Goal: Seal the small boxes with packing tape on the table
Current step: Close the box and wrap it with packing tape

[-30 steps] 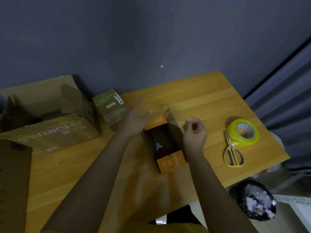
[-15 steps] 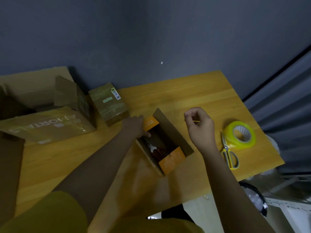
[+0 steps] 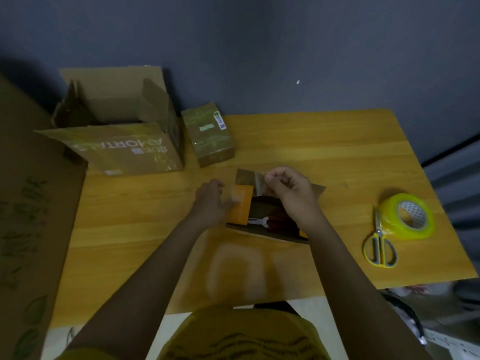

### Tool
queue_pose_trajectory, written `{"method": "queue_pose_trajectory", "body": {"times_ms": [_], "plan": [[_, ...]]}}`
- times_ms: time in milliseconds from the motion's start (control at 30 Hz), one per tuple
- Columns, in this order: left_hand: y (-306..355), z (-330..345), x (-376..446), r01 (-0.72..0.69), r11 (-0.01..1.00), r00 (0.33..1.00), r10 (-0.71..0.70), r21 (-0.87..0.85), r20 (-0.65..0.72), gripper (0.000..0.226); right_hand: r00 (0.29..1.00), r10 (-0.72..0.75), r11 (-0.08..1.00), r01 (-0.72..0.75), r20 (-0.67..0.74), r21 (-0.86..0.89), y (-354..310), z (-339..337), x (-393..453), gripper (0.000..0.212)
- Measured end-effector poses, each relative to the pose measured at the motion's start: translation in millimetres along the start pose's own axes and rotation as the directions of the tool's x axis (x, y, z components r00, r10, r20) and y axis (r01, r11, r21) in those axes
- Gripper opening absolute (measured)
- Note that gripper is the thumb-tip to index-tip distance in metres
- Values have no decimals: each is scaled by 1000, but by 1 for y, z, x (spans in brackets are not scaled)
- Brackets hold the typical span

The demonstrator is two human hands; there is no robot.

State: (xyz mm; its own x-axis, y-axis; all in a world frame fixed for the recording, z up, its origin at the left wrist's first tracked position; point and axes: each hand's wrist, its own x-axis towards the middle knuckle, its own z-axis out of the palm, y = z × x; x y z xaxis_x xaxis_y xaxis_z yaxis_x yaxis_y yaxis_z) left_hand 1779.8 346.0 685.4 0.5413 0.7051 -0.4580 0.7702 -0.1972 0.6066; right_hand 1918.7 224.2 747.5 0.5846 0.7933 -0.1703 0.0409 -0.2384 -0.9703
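Box [image 3: 262, 216]: we judge it light, thin card; steady it by its orange flap.
Fingers: left hand [image 3: 211, 203] presses flap; right hand [image 3: 289, 192] pinches tape strip [image 3: 259, 181].

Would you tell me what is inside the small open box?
Inside the small open box: a tool with a pale metal head and dark red handles; the right hand covers the rest.

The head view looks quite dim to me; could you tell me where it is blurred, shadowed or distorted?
Head view: dim overall, with a brighter patch on the table; the left hand is motion-smeared over the orange flap; a soft shadow falls left of the large carton; wide-angle bending skews the table edges; the tape roll and scissors stay sharp.
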Motion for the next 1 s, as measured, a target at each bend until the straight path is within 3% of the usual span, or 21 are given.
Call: {"method": "queue_pose_trajectory", "body": {"times_ms": [67,133,167,267,333,567,733,867,1000], "plan": [[2,-8,1,-38,965,998,25,-260,-55,20,997,79,995,-79,6,67,5,2,-2,16],[15,-14,-5,58,836,997,-19,-546,77,36,992,122,987,-123,18,103,10,5,-4,17],[19,-15,-7,121,785,987,-28,-607,160,44,991,129,985,-131,27,116,11,7,-5,17],[19,-14,-6,221,703,954,-12,-676,299,57,990,135,978,-139,31,159,10,11,-7,17],[16,-14,-7,239,654,948,3,-718,319,56,989,151,972,-149,3,182,11,11,-7,16],[4,-12,-7,168,665,975,-1,-728,224,7,966,239,968,-229,-97,101,28,17,-11,16],[-4,-10,-3,90,737,989,11,-670,144,6,940,295,955,-295,-170,26,38,23,-11,18],[-7,-3,3,3,870,997,37,-493,71,7,913,360,917,-384,-195,-106,45,23,-8,18],[-12,4,10,-90,932,993,113,-352,45,4,863,469,863,-493,-189,-108,51,26,-3,14]]}}
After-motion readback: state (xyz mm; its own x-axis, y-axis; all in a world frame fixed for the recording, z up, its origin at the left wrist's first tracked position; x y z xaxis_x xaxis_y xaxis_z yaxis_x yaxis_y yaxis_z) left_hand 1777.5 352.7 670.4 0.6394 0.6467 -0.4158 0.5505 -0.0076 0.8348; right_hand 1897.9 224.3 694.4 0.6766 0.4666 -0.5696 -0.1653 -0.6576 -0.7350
